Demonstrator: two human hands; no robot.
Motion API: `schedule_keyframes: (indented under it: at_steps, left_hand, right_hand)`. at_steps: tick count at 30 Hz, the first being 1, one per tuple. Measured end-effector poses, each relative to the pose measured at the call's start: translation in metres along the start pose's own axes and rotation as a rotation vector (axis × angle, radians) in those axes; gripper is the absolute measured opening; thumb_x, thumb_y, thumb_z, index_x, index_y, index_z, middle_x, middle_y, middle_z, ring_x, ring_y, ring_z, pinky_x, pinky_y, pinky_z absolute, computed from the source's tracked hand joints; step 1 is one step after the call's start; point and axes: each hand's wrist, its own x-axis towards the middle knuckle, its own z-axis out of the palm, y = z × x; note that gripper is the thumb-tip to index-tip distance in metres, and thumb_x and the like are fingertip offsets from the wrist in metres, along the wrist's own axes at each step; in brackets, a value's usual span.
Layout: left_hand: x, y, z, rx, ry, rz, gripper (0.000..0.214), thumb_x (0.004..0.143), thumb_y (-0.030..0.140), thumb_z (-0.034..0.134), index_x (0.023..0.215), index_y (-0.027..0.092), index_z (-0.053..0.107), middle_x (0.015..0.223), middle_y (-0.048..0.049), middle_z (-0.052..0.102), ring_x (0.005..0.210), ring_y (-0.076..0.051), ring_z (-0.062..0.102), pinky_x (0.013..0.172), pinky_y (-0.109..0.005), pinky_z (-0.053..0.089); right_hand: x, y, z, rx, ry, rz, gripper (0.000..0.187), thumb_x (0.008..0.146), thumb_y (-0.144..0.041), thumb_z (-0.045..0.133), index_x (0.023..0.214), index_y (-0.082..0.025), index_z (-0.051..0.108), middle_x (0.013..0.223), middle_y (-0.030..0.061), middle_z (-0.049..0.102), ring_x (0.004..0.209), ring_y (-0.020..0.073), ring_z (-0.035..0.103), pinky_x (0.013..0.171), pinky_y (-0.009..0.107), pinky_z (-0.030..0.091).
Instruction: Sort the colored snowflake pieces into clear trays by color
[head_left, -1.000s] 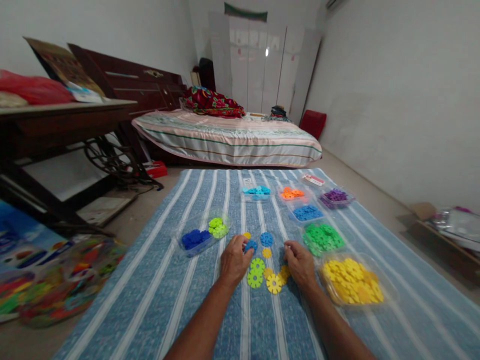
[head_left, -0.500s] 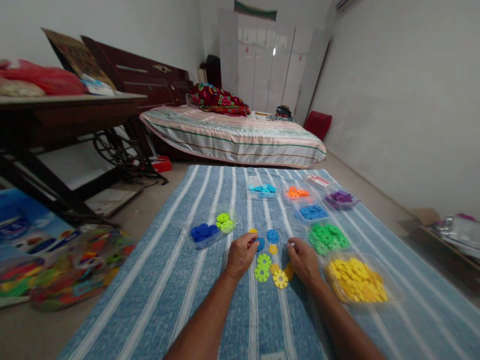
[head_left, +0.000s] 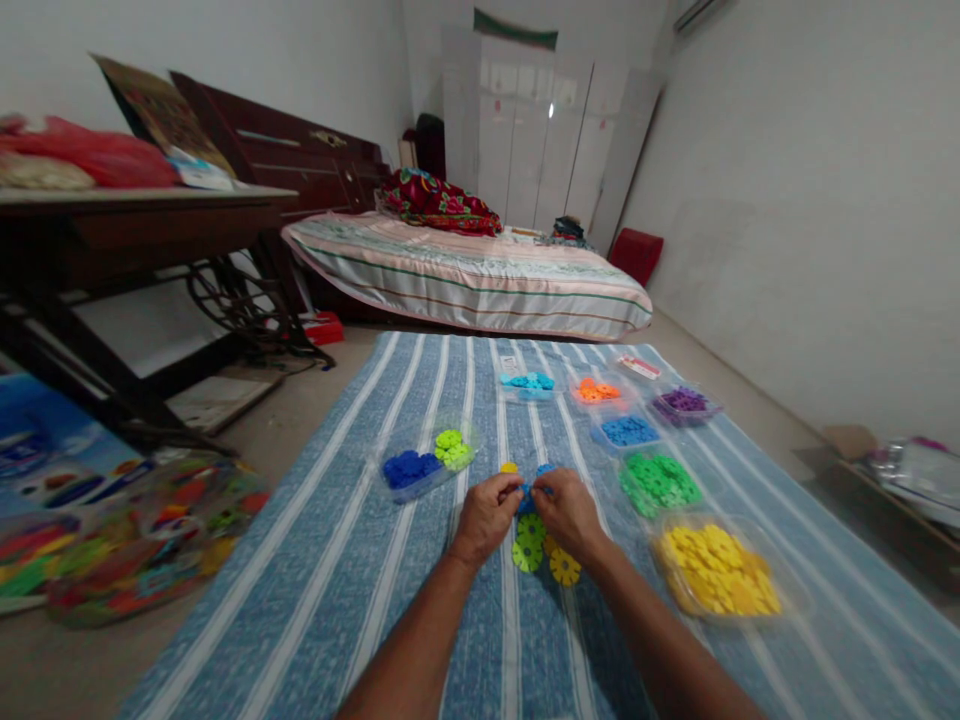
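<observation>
My left hand (head_left: 484,515) is closed in a pinch on a blue interlocking disc (head_left: 525,503). Opposite it, my right hand (head_left: 568,512) has come in with bent fingers, closed at the same blue disc; its fingertips partly cover the piece. Just beyond the hands, another blue disc (head_left: 545,468) shows partly, and a yellow disc (head_left: 509,468) lies past my left fingertips. Nearer to me are lime-green notched discs (head_left: 527,555). A yellow notched disc (head_left: 565,568) rests under my right wrist, and further pieces there are hidden by the hand.
Clear tubs hold yellow discs (head_left: 720,570), green discs (head_left: 660,483), blue discs (head_left: 628,431), purple discs (head_left: 684,400), orange discs (head_left: 598,390) and light-blue discs (head_left: 529,382). Left stands a tub (head_left: 412,490) of dark-blue and lime discs. Striped cloth (head_left: 375,600) lies beneath. Beyond is a bed (head_left: 480,285).
My right hand has moved left, from beside the loose discs to the blue disc at my left fingertips. It now covers some of the yellow pieces. My left hand stays nearly in place.
</observation>
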Motion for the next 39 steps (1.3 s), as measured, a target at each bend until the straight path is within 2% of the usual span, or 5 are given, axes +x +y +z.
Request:
schedule_keyframes:
  at_steps: [4,14,21,26,39]
  left_hand:
    - [0.001,0.0,-0.001,0.109,0.11,0.068,0.017,0.081,0.023,0.059,0.092,0.016,0.069,0.086,-0.0041,0.071,0.071,-0.013,0.066,0.07,-0.026,0.055]
    - [0.002,-0.019,0.003,0.516,0.222,0.262,0.029,0.08,0.014,0.056,0.107,0.016,0.066,0.113,-0.0121,0.068,0.108,-0.026,0.061,0.097,-0.046,0.052]
    - [0.0,-0.016,0.007,0.602,0.102,0.222,0.038,0.078,0.015,0.058,0.114,0.018,0.064,0.118,-0.0103,0.067,0.113,-0.028,0.057,0.101,-0.048,0.049]
    - [-0.001,-0.013,0.005,0.57,0.085,0.218,0.035,0.078,0.013,0.056,0.112,0.018,0.065,0.115,-0.01,0.068,0.113,-0.025,0.057,0.102,-0.045,0.048]
    - [-0.001,0.005,-0.001,0.616,-0.048,0.297,0.021,0.085,0.013,0.049,0.093,0.018,0.067,0.096,-0.0082,0.07,0.095,-0.024,0.06,0.086,-0.04,0.051]
  right_hand:
    - [0.007,0.008,-0.011,0.012,0.069,0.03,0.016,0.083,-0.02,0.059,0.078,-0.021,0.074,0.083,0.0029,0.074,0.084,0.0173,0.065,0.077,0.025,0.045]
    - [0.06,0.072,-0.102,-0.241,0.281,0.299,0.026,0.086,-0.022,0.05,0.088,-0.013,0.075,0.092,0.0153,0.072,0.089,0.0263,0.062,0.075,0.032,0.041]
    - [0.015,0.036,-0.054,-0.388,0.058,-0.009,0.024,0.092,-0.024,0.049,0.088,-0.017,0.072,0.091,0.0095,0.069,0.093,0.0222,0.058,0.082,0.03,0.038]
    - [-0.011,0.007,-0.019,-0.373,-0.097,-0.019,0.023,0.092,-0.032,0.053,0.083,-0.019,0.07,0.094,0.0086,0.067,0.097,0.0226,0.056,0.082,0.031,0.039]
    - [-0.026,0.014,0.0,-0.249,0.025,-0.004,0.009,0.087,-0.022,0.059,0.079,-0.021,0.063,0.093,0.0065,0.065,0.096,0.0217,0.054,0.085,0.03,0.039]
